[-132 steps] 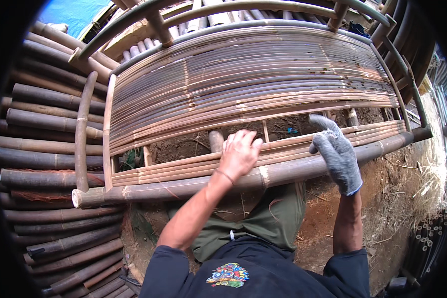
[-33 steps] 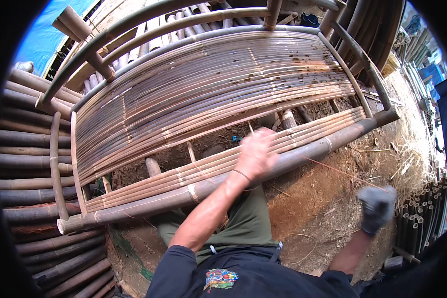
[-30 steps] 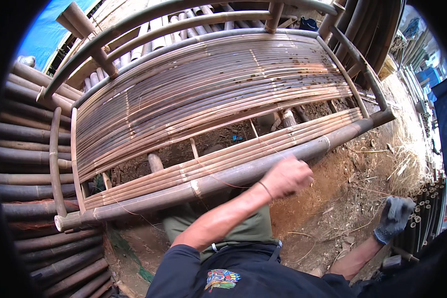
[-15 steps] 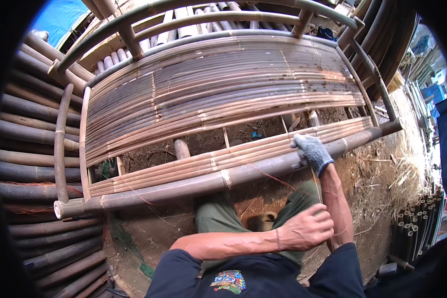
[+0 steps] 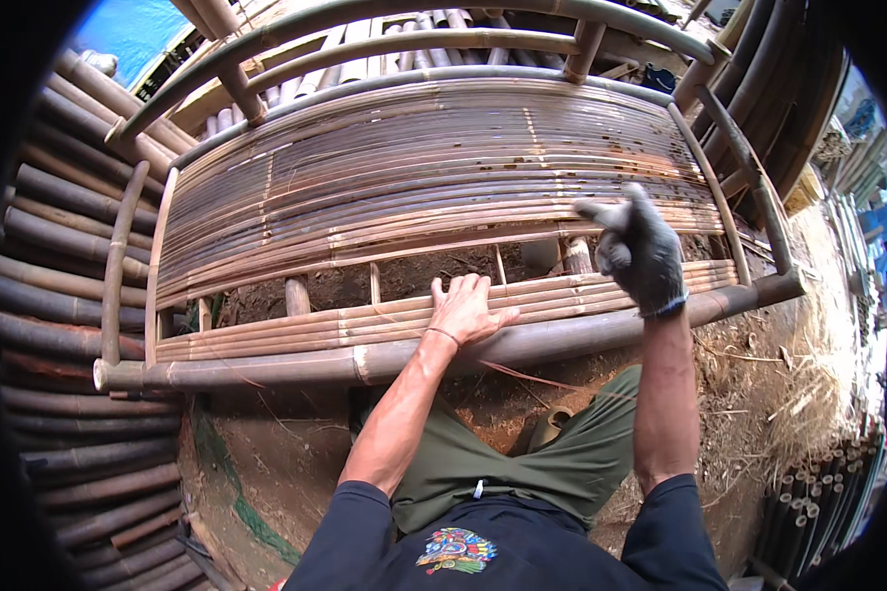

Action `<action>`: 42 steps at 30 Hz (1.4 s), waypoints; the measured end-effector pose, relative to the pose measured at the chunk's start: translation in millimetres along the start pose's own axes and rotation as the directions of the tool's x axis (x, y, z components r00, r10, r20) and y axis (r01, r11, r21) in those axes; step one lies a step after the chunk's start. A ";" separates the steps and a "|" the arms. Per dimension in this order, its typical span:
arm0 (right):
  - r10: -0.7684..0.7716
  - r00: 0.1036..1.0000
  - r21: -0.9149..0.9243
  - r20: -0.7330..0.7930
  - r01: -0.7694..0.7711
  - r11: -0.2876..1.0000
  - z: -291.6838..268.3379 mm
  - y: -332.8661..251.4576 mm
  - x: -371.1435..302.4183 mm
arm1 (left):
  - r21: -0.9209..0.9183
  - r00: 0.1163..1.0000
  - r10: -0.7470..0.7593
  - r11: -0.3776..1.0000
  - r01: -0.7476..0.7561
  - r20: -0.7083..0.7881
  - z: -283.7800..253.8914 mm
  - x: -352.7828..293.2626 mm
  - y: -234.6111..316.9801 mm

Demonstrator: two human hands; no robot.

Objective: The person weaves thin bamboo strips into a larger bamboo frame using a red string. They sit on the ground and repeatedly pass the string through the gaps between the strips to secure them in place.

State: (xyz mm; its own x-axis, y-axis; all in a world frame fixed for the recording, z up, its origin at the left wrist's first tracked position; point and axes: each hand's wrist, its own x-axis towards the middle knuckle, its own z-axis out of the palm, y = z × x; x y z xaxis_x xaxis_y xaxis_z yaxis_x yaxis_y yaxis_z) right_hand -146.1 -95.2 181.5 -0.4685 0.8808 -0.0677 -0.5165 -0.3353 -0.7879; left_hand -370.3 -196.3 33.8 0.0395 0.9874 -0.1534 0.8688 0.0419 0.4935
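A curved bamboo bench frame point(image 5: 266, 369) stands before me, its seat covered with long split bamboo slats point(image 5: 414, 167). My bare left hand point(image 5: 463, 310) lies flat on the front strip of slats, fingertips at the edge of the gap over the dirt. My right hand point(image 5: 643, 254), in a grey work glove, hovers just above the slats to the right, fingers loosely curled, one finger pointing left, nothing in it. A thick bamboo pole forms the front rail under both hands.
Dark bamboo poles point(image 5: 59, 256) are stacked along the left. Thin pole bundles point(image 5: 818, 492) lie at the lower right beside scattered straw point(image 5: 779, 374) on bare dirt. Curved bamboo rails point(image 5: 414, 39) rise behind the bench. My knees in green trousers point(image 5: 503, 463) are below the rail.
My left hand has come up from near my body onto the front slats. The gloved right hand has lifted off the slats and moved slightly right.
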 end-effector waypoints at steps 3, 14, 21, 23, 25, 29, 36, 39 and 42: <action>0.131 0.927 -0.822 0.351 0.372 -0.432 -21.3 7.7 13.5 | 0.128 0.999 0.014 0.992 -0.007 -0.050 1.6 -9.0 10.8; 0.119 0.787 -0.732 0.606 0.610 -0.303 -1.4 133.6 -79.9 | 0.160 0.999 -0.004 0.987 0.011 -0.048 4.3 -6.0 11.4; 0.391 0.896 -0.949 0.209 0.282 -0.141 -28.4 80.1 -94.0 | 0.128 1.000 0.016 0.992 -0.014 -0.013 7.3 -5.1 3.2; 0.153 0.826 -0.819 0.542 0.560 -0.123 -52.8 102.2 -106.1 | 0.074 0.998 0.050 0.996 -0.051 0.024 0.0 -5.7 -2.3; 0.193 0.870 -0.888 0.454 0.458 0.024 -76.5 109.5 -112.8 | -0.025 0.998 -0.008 1.000 0.010 0.054 -6.1 0.1 -3.5; -0.047 0.992 -0.993 0.118 0.119 0.004 -79.5 109.7 -125.2 | -0.075 0.941 0.079 0.991 -0.109 -0.330 -0.4 22.5 31.0; -0.062 0.976 -0.674 -0.208 -0.097 0.732 -120.0 21.9 -199.8 | -0.192 0.910 0.349 0.900 -0.393 -0.224 27.5 64.9 141.0; 0.136 0.976 0.270 -0.170 -0.087 0.959 -168.9 -0.9 -229.9 | -0.148 0.903 0.408 0.893 -0.426 -0.138 46.3 85.5 171.5; 0.133 0.974 0.316 -0.184 -0.069 0.946 -205.6 -15.3 -254.9 | -0.152 0.878 0.462 0.865 -0.477 -0.126 68.9 110.1 198.4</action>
State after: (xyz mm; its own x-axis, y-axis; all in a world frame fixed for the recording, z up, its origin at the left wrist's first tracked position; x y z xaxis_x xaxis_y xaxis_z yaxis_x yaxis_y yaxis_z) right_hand 128.6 -245.8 84.9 -0.3927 0.8749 -0.2834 -0.6826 -0.4839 -0.5477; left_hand -159.6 -89.8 55.8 0.3744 0.9052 0.2009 0.6579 -0.4120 0.6304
